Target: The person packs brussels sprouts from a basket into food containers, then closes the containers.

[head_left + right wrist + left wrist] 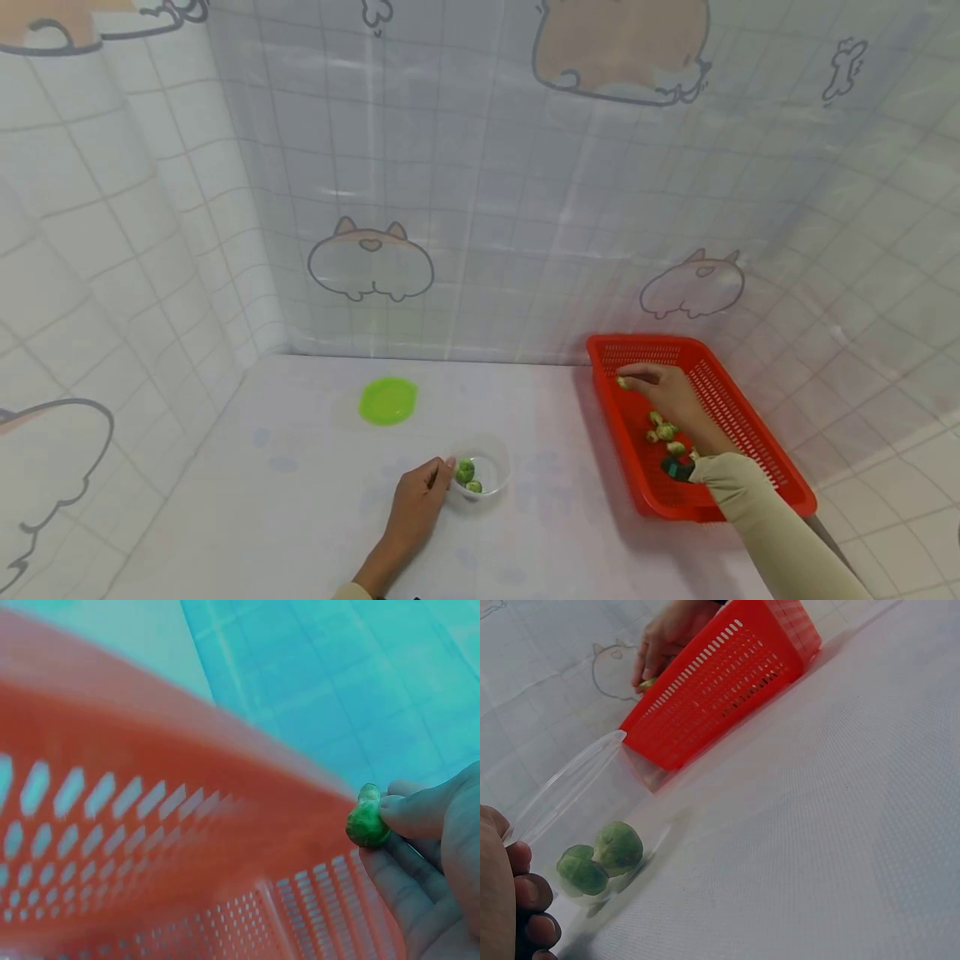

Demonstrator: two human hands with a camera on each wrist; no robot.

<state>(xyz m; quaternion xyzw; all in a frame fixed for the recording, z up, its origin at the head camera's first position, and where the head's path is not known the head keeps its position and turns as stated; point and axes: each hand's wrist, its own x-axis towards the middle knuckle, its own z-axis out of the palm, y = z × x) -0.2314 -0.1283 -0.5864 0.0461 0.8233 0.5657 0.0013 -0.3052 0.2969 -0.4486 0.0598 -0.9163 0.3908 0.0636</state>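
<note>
My left hand (417, 506) grips the rim of a clear round plastic tub (497, 472) on the table, thumb and fingers at its left side. Inside lie Brussels sprouts, two of them showing, one sprout (618, 848) beside another (582, 870). Over the red basket (628, 454), near its far left corner, my right hand (667, 393) pinches a small Brussels sprout (367, 823) between thumb and fingers. Several more sprouts (663, 430) lie on the basket floor below that hand, along with a dark green object (677, 468), partly hidden by the sleeve.
A bright green lid (387, 401) lies flat on the white table (315, 500), behind and left of the tub. The basket's perforated walls stand at the table's right side. A patterned white curtain (480, 208) rises at the back and both sides.
</note>
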